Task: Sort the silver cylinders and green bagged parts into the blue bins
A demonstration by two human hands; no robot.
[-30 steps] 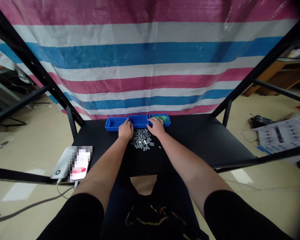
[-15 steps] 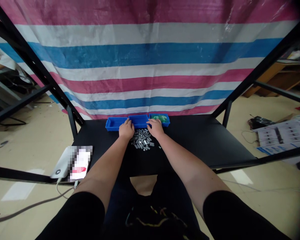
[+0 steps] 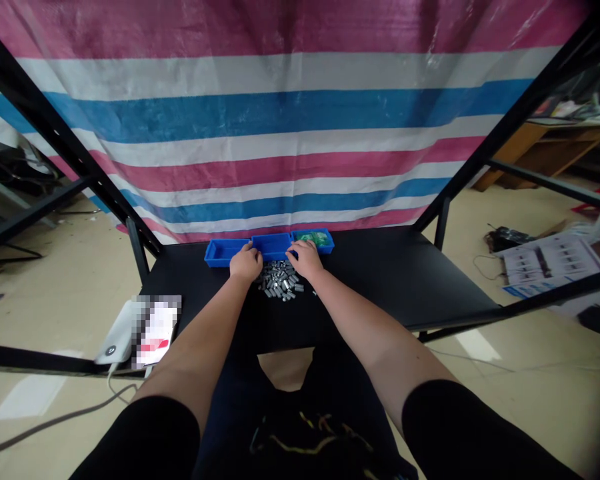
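Three blue plastic trays stand in a row along the back of the table. My left hand is at the left end of the middle blue tray, its fingers bent over the rim beside the left blue tray. At the other end of the middle tray, my right hand has its thumb and fingers closed around the corner, close to the right blue tray. Green and clear packets lie in that right tray. A pile of small grey metal cylinders lies between my hands, in front of the middle tray.
On the table's left front corner lie a white power bank and a phone with cables attached. A striped plastic sheet hangs behind the black table. Black frame posts rise at both sides.
The whole view has shifted slightly, with the scene moving left. My hands stay at the two ends of the middle tray, and the trays and the pile keep their places.
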